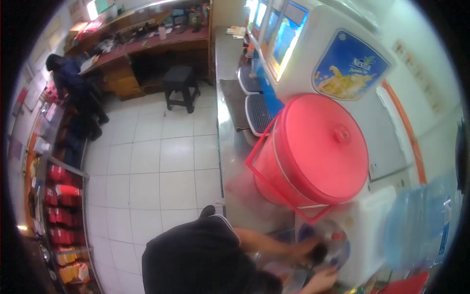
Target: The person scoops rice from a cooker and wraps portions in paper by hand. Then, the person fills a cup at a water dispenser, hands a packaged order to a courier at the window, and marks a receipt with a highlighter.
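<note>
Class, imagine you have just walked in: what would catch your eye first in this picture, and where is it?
Most striking is the big red lidded bucket, right of centre on the metal counter. Just above it in the picture stands a white drinks machine with a blue NESTEA panel. Below the bucket, near the bottom edge, are two bare hands, too blurred to tell what they hold.
</note>
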Demonstrator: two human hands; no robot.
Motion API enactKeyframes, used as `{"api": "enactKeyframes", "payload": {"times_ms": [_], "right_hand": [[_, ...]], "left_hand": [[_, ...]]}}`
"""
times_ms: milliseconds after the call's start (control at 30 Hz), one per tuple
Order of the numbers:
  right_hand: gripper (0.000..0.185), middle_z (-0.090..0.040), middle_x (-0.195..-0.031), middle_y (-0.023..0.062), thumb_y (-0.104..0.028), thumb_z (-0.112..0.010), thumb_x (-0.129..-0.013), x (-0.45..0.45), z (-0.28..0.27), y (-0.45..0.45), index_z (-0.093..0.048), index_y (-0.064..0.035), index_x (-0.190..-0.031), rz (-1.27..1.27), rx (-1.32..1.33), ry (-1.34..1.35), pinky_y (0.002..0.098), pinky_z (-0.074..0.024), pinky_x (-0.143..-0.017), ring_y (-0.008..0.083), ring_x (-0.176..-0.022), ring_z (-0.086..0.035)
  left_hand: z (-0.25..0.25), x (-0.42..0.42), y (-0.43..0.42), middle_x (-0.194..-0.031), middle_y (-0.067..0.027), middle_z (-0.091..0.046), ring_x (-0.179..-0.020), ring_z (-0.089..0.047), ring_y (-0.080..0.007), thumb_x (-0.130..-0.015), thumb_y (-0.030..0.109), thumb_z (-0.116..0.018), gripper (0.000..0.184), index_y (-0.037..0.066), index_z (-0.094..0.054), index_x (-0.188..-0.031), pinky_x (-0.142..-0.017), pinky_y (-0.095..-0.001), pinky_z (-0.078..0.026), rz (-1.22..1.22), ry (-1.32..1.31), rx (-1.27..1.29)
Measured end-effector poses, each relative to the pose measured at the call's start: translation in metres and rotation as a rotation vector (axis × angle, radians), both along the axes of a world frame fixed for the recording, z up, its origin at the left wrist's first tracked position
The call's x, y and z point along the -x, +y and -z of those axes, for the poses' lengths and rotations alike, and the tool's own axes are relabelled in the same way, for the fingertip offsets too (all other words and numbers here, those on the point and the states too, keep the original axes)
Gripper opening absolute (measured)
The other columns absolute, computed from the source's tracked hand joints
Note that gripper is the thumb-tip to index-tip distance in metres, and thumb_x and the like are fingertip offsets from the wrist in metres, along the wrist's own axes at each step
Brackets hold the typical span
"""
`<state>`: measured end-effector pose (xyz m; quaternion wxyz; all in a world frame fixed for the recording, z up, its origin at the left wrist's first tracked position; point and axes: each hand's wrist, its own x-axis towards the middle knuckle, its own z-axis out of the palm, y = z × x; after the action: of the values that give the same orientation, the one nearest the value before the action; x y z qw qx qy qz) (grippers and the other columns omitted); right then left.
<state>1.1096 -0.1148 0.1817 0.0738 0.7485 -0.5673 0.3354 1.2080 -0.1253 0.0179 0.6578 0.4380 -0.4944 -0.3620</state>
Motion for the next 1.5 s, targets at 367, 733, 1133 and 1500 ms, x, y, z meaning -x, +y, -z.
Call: {"api": "enactKeyframes", "payload": {"times_ms": [367,733,1133,1500], "right_hand": [[0.033,-0.068,-0.091,0.0328,-0.023,-0.062,-0.099,-0.003,0.011,-0.004,-0.066,0.0098,-0.105,0.023,0.002,-0.038,0.0536,-0.0518,-0.067,0.0511,-0.077,-0.064],[0.035,-0.068,-0.094,0.0339,-0.022,-0.061,-0.099,-0.017,-0.022,0.005,-0.067,0.0108,-0.11,0.025,-0.187,-0.073,0.0527,-0.0528,-0.071,0.0531,-0.08,-0.063],[0.034,-0.068,-0.094,0.0347,-0.02,-0.062,-0.098,-0.026,-0.033,0.007,-0.068,0.0106,-0.109,0.08,-0.27,-0.189,0.0543,-0.0515,-0.072,0.0533,-0.082,-0.063],[0.031,-0.069,-0.084,0.0318,-0.019,-0.061,-0.098,-0.015,-0.029,0.002,-0.07,0.0109,-0.1,0.097,-0.355,-0.303,0.0538,-0.0518,-0.068,0.0499,-0.072,-0.064]], "left_hand": [[0.024,0.005,-0.01,-0.143,-0.0219,-0.042,-0.136,-0.038,-0.0419,-0.066,0.043,-0.086,0.107,0.001,-0.032,-0.149,-0.116,-0.0491,-0.028,0.01,-0.051,0.141],[0.027,0.004,-0.013,-0.141,-0.0207,-0.044,-0.134,-0.041,-0.0386,-0.067,0.05,-0.085,0.106,0.001,-0.036,-0.147,-0.114,-0.0473,-0.031,0.027,-0.147,0.058],[0.026,0.003,-0.015,-0.136,-0.0211,-0.045,-0.13,-0.042,-0.0395,-0.069,0.052,-0.084,0.104,0.003,-0.037,-0.147,-0.113,-0.0472,-0.032,-0.004,-0.168,0.027],[0.012,0.004,-0.01,-0.137,-0.0186,-0.045,-0.132,-0.045,-0.0358,-0.074,0.027,-0.087,0.092,0.005,-0.035,-0.147,-0.114,-0.0437,-0.033,0.072,0.034,0.1]]}}
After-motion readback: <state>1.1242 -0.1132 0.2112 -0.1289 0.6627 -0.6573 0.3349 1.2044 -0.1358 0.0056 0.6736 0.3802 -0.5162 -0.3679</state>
